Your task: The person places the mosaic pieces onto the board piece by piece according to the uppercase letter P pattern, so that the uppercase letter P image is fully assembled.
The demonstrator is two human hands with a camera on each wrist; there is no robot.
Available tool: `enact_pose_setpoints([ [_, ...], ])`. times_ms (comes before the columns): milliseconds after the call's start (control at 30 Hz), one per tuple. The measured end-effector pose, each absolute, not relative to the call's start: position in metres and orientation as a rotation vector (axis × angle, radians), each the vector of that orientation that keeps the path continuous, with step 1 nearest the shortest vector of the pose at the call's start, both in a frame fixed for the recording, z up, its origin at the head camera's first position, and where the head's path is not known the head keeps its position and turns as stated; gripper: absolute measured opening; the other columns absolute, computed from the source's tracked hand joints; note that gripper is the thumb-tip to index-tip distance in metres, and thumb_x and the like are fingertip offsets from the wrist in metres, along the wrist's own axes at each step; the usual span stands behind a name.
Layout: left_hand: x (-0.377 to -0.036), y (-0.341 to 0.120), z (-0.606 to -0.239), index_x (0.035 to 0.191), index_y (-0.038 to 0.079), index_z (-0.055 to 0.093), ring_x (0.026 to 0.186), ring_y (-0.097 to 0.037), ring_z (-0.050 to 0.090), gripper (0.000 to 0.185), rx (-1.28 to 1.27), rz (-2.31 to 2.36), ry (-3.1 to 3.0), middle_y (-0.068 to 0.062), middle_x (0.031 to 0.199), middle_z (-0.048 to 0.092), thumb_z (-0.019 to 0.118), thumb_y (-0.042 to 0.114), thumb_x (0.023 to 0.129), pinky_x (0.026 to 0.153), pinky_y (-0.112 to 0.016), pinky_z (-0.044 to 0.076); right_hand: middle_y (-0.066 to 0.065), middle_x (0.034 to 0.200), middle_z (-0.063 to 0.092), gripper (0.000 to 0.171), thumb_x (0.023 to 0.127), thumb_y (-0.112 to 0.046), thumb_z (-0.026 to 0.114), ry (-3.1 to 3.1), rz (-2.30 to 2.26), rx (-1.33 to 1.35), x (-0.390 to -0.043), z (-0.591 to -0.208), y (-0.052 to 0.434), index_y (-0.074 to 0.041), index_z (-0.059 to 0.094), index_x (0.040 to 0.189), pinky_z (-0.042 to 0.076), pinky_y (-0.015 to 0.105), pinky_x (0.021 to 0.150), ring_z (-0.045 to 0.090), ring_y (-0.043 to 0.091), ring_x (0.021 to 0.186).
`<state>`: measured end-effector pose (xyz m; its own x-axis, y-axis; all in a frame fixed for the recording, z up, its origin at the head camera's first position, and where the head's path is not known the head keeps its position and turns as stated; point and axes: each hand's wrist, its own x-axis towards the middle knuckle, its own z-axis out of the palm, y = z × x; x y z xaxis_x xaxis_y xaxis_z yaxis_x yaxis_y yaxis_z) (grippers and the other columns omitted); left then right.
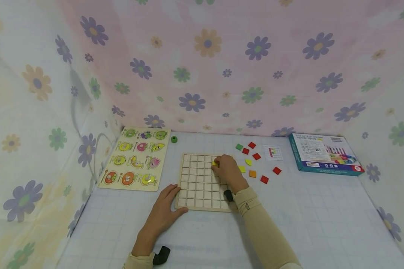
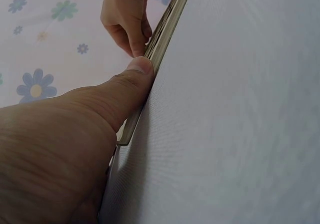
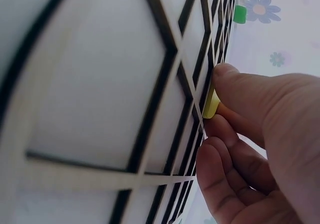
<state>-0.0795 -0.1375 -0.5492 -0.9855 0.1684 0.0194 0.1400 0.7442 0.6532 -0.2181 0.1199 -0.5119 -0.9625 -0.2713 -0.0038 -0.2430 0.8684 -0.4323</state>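
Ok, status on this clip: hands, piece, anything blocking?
Left hand flat, steadying grid board at its near-left corner. Right hand pinching yellow tile over an upper-right cell. Nothing blocking; spare tiles lie right of board.

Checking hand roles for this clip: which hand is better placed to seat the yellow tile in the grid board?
Right. The right hand already pinches the yellow tile against a cell of the wooden grid board. The left hand rests on the board's near left corner, steadying it, away from that cell.
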Motion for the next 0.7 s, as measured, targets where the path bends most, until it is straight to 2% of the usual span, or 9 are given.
enact_pose_setpoints([
  [67,-0.0797,-0.1373,-0.5489,0.148,0.01,0.052,0.152,-0.031,0.036,0.08,0.257,1.081,2.897,-0.007,0.159,0.043,0.084,0.044,0.083,0.123,-0.05,0.037,0.005,0.072,0.054,0.02,0.095,-0.021,0.074,2.977,-0.663,-0.419,-0.2185,-0.5116,0.1199,-0.006,0.07,0.083,0.04,0.032,0.068,0.048,0.02,0.077],
  [133,-0.0799,-0.1371,-0.5488,0.147,0.01,0.053,0.151,-0.031,0.036,0.08,0.26,1.082,2.901,-0.007,0.158,0.044,0.084,0.043,0.082,0.123,-0.049,0.038,0.004,0.073,0.054,0.019,0.095,-0.021,0.074,2.98,-0.645,-0.427,-0.2183,-0.5105,0.1196,-0.007,0.069,0.082,0.038,0.032,0.069,0.048,0.019,0.077],
  [267,-0.0794,-0.1366,-0.5484,0.147,0.01,0.053,0.151,-0.031,0.037,0.079,0.263,1.083,2.906,-0.008,0.158,0.044,0.085,0.042,0.082,0.123,-0.05,0.038,0.004,0.078,0.062,0.015,0.095,-0.02,0.074,2.98,-0.629,-0.44,-0.2171,-0.5086,0.1191,-0.007,0.074,0.088,0.043,0.034,0.071,0.052,0.02,0.079],
  [700,-0.0781,-0.1359,-0.5451,0.146,0.009,0.054,0.15,-0.033,0.037,0.078,0.256,1.108,2.894,-0.009,0.157,0.045,0.085,0.04,0.082,0.122,-0.051,0.038,0.01,0.094,0.072,0.018,0.093,-0.02,0.075,2.993,-0.642,-0.416,-0.2176,-0.514,0.118,-0.004,0.078,0.102,0.057,0.039,0.081,0.063,0.023,0.09],
])
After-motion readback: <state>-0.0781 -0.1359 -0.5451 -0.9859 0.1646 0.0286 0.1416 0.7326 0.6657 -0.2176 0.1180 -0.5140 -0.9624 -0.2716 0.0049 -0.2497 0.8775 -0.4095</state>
